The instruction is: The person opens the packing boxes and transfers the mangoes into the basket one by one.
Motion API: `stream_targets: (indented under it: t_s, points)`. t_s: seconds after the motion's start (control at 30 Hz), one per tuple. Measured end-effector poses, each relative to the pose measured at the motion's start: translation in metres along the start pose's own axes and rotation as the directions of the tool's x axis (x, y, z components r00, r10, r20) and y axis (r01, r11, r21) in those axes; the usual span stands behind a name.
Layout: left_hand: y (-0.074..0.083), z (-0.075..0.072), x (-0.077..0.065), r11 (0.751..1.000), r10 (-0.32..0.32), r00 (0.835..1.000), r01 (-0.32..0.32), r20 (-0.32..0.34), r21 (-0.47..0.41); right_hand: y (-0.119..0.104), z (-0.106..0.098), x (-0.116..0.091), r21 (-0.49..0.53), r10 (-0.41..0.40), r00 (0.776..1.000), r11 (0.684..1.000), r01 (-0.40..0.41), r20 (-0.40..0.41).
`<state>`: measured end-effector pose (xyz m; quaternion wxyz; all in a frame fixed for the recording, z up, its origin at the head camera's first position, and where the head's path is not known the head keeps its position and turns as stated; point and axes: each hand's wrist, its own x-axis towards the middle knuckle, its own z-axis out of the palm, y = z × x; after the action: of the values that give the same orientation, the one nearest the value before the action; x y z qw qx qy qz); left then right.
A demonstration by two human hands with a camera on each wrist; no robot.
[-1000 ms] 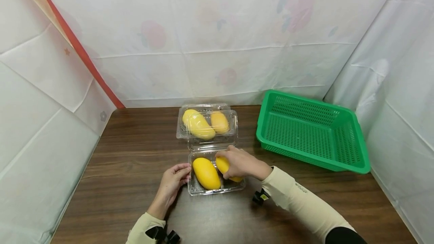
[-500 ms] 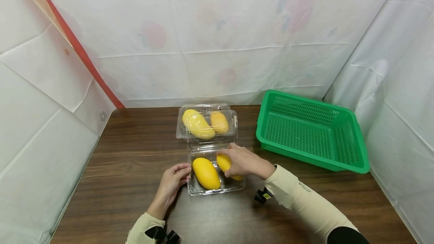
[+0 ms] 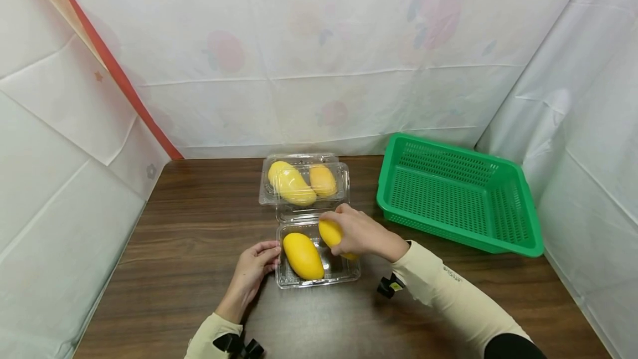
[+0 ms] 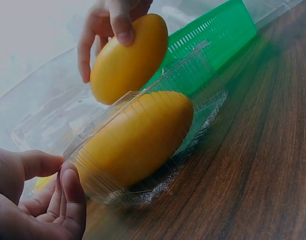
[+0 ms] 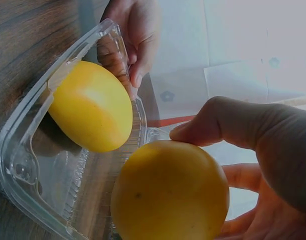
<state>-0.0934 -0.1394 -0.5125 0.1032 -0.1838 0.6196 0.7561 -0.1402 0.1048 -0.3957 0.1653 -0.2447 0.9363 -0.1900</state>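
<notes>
My right hand point(image 3: 364, 234) grips a yellow mango point(image 5: 168, 195), fingers and thumb around its upper sides. In the left wrist view this mango is lifted above the rim of an open clear plastic clamshell box point(image 3: 319, 280). A second mango point(image 3: 303, 256) lies in the left half of that box. My left hand point(image 3: 254, 270) pinches the box's left rim between thumb and fingers, as the left wrist view shows. The raised lid point(image 3: 311, 215) leans back toward another clear box behind.
Behind stands another clear box point(image 3: 264, 195) holding a yellow mango point(image 3: 291, 183) and a more orange one point(image 3: 322, 180). A green plastic basket point(image 3: 458, 234) sits at the back right of the brown wooden table point(image 3: 189, 259). White cloth point(image 3: 299, 71) hangs around three sides.
My right hand has moved slightly up and to the right, raising the mango from its place in the box. The left hand stays on the rim.
</notes>
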Motion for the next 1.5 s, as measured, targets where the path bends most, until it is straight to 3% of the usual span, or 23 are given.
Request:
stream_targets:
  t_s: [1.03, 1.5]
  points:
    - [0.001, 0.004, 0.002, 1.000, 0.017, 1.000, -0.017, 0.007, 0.008, 0.014, -0.047, -0.004, -0.048, 0.008, 0.997, 0.999, -0.011, -0.075]
    - [0.002, 0.006, 0.003, 1.000, 0.014, 1.000, -0.015, 0.008, 0.010, 0.037, -0.074, -0.006, -0.035, 0.057, 0.994, 0.998, -0.060, -0.095]
